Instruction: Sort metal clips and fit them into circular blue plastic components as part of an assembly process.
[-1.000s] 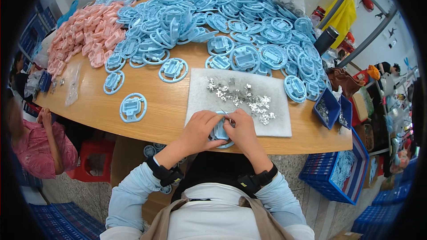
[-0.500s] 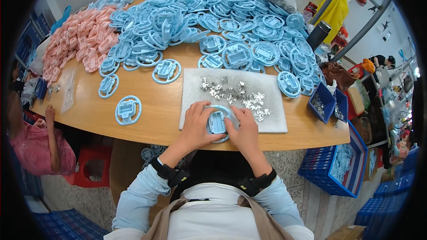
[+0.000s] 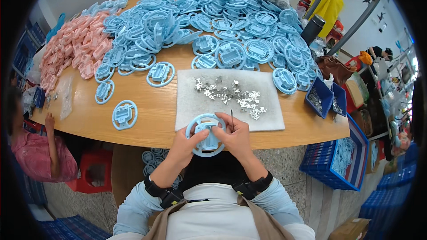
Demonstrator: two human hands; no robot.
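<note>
A light blue plastic ring with a boxy recessed centre [image 3: 208, 142], shaped like a toy steering wheel, is held at the table's front edge. My left hand [image 3: 180, 150] grips its left side, the thumb on the centre. On the right side my right hand [image 3: 239, 140] closes round the rim, its thumb also against the centre. A thin dark rod-like tool [image 3: 231, 118] sticks up from the right hand's fingers; its kind is hidden. Just beyond lies a white mat [image 3: 187, 91] with many small shiny metal pieces [image 3: 249, 101] scattered on it.
Blue wheels [image 3: 231, 55] pile up beyond the mat, with pink plastic parts [image 3: 73, 46] farther left. One loose wheel [image 3: 124, 114] lies at left. Small blue bins [image 3: 319, 99] stand at right, above a blue crate [image 3: 318, 162]. A person in pink [image 3: 40, 153] sits at left; another works opposite.
Both hands have drawn the blue wheel slightly left and toward me, tilting its face up. The thin tool now shows at my right hand. My view has shifted a little.
</note>
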